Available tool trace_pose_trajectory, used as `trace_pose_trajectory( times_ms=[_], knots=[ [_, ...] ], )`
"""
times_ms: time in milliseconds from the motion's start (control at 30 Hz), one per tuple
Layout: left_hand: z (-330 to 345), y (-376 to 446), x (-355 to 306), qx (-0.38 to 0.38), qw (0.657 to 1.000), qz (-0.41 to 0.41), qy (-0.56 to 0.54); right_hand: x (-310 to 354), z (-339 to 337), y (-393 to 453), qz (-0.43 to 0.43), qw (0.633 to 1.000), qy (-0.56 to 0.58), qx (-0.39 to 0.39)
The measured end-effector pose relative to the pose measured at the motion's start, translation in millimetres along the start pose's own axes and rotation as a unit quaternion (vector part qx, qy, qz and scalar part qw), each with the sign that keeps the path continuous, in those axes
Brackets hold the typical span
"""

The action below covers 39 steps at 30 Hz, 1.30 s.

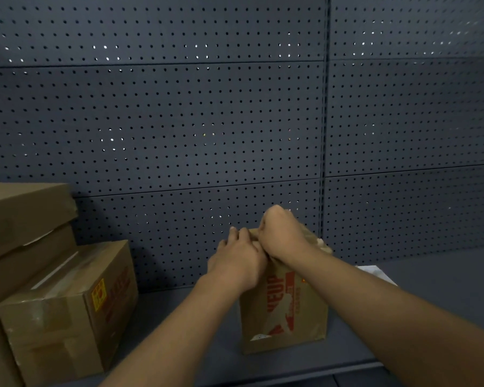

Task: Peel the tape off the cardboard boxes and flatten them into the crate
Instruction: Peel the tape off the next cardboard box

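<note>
Gripping the upright cardboard box (284, 311) at its top, both hands (236, 261) (281, 233) curl over it.

- A dark grey pegboard wall (179, 121) fills most of the view, split into wide panels by horizontal seams.
- A vertical slotted upright (325, 107) divides it right of centre.
- A dark grey shelf surface (430, 289) runs below.
- The light is dim; some holes glint.

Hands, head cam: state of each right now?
Left hand: fingers curled over the top edge of the small printed cardboard box, gripping it.
Right hand: fingers closed at the box top; what they pinch is hidden.
</note>
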<state>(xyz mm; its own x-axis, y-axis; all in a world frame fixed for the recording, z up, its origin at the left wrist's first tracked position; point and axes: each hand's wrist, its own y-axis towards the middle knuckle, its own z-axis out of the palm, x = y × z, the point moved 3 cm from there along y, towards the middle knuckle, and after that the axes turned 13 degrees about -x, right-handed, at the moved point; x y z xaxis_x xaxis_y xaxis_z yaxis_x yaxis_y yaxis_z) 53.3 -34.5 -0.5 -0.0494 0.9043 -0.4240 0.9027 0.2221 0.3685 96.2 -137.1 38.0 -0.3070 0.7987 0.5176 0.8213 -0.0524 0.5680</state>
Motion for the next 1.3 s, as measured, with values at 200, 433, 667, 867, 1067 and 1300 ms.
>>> trace_pose_trajectory(
  times_ms=[200,433,667,867,1067,1300],
  knots=[
    [-2.5,-3.3,-2.3,0.000,1.000,-0.001,0.012,1.4,-5.4,-3.1,-0.035,0.998,-0.046,-0.009],
    [-2.2,1.4,-0.4,0.013,1.000,0.017,0.020,8.0,-9.3,-4.1,-0.044,0.997,-0.058,-0.009],
    [-1.9,-2.3,-0.3,0.011,1.000,0.019,0.018,11.6,-11.0,-7.7,-0.040,0.998,-0.055,-0.001],
    [2.2,1.9,4.2,0.012,1.000,0.023,0.003,15.6,-10.2,-7.9,-0.031,0.998,-0.060,0.006],
    [3.1,2.2,3.5,0.016,1.000,0.018,-0.005,15.9,-11.2,-9.3,-0.021,0.998,-0.048,0.019],
    [3.1,1.6,3.5,0.022,1.000,0.011,-0.013,16.1,-11.1,-10.6,-0.012,0.998,-0.056,0.030]
  ],
)
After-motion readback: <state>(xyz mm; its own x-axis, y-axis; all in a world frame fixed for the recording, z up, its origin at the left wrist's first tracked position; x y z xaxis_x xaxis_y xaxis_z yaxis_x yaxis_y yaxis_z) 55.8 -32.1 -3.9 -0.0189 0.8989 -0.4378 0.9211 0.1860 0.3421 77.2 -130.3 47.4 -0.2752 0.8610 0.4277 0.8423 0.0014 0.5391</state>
